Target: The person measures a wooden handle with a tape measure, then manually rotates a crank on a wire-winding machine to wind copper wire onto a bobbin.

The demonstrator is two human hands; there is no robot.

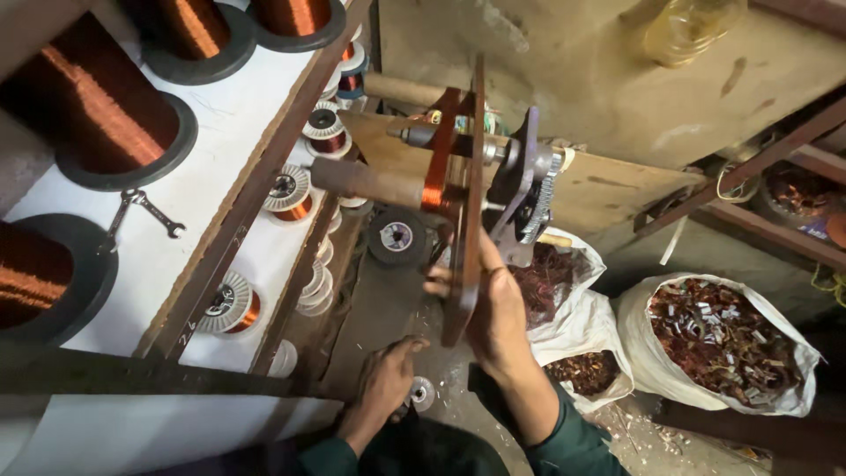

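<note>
My right hand grips the lower end of a flat brown wooden former mounted on a hand-cranked winding machine; copper wire is wound around the former's middle. A wooden handle sticks out to the left of it. My left hand rests lower down, fingers curled near a small white spool on the dark bench; whether it holds anything is unclear.
Large copper wire reels stand on a white shelf at left, with a pair of spanners. Small copper spools line a lower shelf. White sacks of copper scrap sit on the floor at right. A dark disc lies on the bench.
</note>
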